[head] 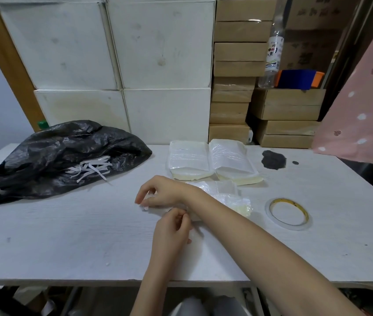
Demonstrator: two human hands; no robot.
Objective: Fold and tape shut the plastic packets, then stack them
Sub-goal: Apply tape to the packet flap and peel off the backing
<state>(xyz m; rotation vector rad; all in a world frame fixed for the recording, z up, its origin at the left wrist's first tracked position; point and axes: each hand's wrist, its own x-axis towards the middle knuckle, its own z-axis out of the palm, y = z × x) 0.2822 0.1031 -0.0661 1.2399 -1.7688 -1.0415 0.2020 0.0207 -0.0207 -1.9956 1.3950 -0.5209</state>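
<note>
Our right hand (158, 192) reaches across from the right, its fingers curled down and pinching the left end of the plastic packet (231, 201) that lies on the white table (66, 236); its wrist and forearm cover much of the packet. Our left hand (173, 226) comes up from below just beside it, fingertips drawn together in a pinch at the packet's near edge, though what sits between them is too small for us to make out. Behind the packet, two stacks of packets (212, 160) lie side by side near the table's far edge, touching each other. To the right of our forearm a roll of tape (288, 213) lies flat on the table, apart from the packet. On the left side a crumpled black plastic bag (51, 156) holds white paper strips (92, 168) spilling from its opening. Near the right stack we see a dark stain (274, 159) on the tabletop. White boxes (112, 53) and brown cardboard boxes (238, 65) are piled behind the table.
</note>
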